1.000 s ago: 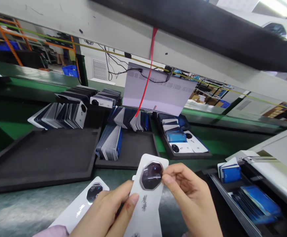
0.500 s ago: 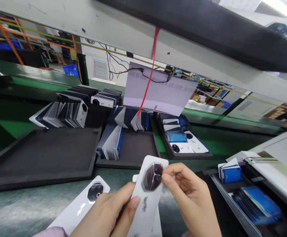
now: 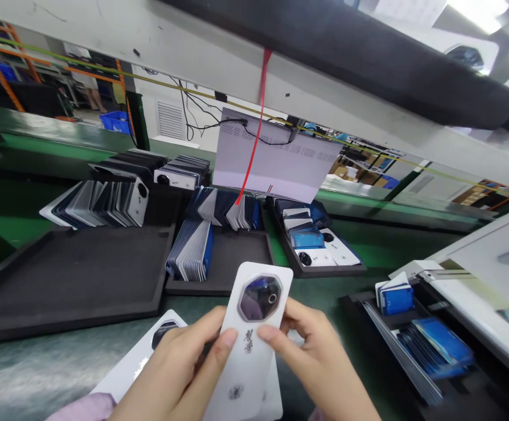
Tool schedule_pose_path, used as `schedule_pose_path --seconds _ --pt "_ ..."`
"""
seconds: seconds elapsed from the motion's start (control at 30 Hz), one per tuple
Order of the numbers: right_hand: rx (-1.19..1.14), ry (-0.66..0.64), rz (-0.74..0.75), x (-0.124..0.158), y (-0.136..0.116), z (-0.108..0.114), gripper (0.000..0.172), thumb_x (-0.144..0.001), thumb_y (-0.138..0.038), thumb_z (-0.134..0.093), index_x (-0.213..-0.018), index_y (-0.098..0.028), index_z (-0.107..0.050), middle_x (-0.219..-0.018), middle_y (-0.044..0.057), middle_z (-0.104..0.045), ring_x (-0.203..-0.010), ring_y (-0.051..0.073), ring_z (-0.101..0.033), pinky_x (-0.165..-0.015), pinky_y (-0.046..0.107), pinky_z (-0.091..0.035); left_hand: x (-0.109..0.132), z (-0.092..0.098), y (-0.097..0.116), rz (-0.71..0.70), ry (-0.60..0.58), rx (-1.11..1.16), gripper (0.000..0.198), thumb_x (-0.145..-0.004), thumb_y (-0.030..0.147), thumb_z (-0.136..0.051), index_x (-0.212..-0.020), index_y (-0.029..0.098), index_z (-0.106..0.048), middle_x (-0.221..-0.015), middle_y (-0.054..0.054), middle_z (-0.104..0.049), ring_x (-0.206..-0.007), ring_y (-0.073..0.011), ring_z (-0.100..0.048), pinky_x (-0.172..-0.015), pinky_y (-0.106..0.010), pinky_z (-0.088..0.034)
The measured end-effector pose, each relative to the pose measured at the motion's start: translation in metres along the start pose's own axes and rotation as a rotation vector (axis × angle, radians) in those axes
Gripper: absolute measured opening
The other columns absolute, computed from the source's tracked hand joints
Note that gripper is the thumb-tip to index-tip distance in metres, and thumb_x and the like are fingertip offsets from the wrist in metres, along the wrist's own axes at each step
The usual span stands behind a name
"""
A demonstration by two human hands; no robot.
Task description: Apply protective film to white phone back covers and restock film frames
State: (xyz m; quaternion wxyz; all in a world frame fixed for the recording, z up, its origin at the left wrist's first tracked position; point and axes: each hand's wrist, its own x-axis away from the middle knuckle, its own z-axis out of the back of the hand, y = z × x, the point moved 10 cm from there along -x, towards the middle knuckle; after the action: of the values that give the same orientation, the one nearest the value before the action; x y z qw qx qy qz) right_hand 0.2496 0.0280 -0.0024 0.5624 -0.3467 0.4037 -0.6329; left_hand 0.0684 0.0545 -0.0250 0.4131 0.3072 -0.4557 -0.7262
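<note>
In front of me is a long white panel (image 3: 241, 365), like a phone back cover, with rounded corners, a dark octagonal lens window near its top and a small dark marking below. My left hand (image 3: 188, 359) grips its left edge, thumb on the face. My right hand (image 3: 311, 351) pinches the right edge, thumb on the face and fingers behind. Another white panel (image 3: 120, 371) with a dark window lies on the green bench to the left, partly covered by my left hand. Part of a further white piece (image 3: 275, 392) shows beneath the held panel.
A wide black tray (image 3: 92, 275) stands at left, with a row of panels (image 3: 99, 204) behind. A middle tray (image 3: 241, 263) holds stacked panels (image 3: 190, 251). Another tray (image 3: 324, 270) and a right-hand box (image 3: 412, 356) hold white and blue pieces. A red strap (image 3: 253, 149) hangs ahead.
My right hand has gone from the lens window's edge down to the panel's right side, its thumb now on the face. The panel is turned more squarely toward me.
</note>
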Motion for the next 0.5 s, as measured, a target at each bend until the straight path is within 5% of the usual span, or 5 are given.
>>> schedule_pose_path --seconds 0.17,0.3,0.4,0.5 --pt "-0.058 -0.001 -0.149 0.004 0.059 -0.001 0.035 -0.094 -0.051 -0.061 -0.085 -0.018 -0.07 -0.081 0.004 -0.072 -0.073 0.02 -0.061 -0.068 0.03 -0.047 -0.005 -0.04 -0.007 0.024 -0.34 -0.314 0.039 -0.108 0.035 -0.042 -0.08 0.025 -0.067 -0.07 0.0 -0.073 -0.061 -0.0211 -0.072 -0.055 -0.026 -0.044" --pt "0.037 0.137 -0.24 0.016 0.132 -0.011 0.04 -0.087 -0.056 -0.063 -0.08 -0.018 -0.07 -0.084 0.013 -0.072 -0.079 0.032 -0.065 -0.074 0.045 -0.052 -0.006 -0.067 -0.048 0.087 -0.352 -0.375 0.036 -0.103 0.021 -0.048 -0.082 0.017 -0.078 -0.076 -0.013 -0.079 -0.067 -0.0308 -0.077 -0.064 -0.037 -0.051" --pt "0.089 0.326 -0.227 0.039 0.165 -0.019 0.035 -0.082 -0.052 -0.071 -0.093 -0.019 -0.071 -0.112 0.02 -0.069 -0.118 0.045 -0.059 -0.107 0.06 -0.041 -0.001 -0.095 -0.077 0.12 -0.335 -0.323 0.019 -0.102 0.012 -0.058 -0.105 0.011 -0.077 -0.095 -0.012 -0.083 -0.091 -0.0305 -0.08 -0.086 -0.05 -0.061" --pt "0.005 0.415 -0.202 0.064 0.179 -0.036 0.057 -0.081 -0.047 -0.076 -0.129 -0.018 -0.065 -0.148 0.021 -0.058 -0.148 0.043 -0.041 -0.127 0.054 -0.023 0.01 -0.121 -0.098 0.104 -0.3 -0.156 0.043 -0.102 0.017 -0.064 -0.145 0.014 -0.06 -0.15 -0.018 -0.065 -0.14 -0.0339 -0.059 -0.117 -0.059 -0.046"
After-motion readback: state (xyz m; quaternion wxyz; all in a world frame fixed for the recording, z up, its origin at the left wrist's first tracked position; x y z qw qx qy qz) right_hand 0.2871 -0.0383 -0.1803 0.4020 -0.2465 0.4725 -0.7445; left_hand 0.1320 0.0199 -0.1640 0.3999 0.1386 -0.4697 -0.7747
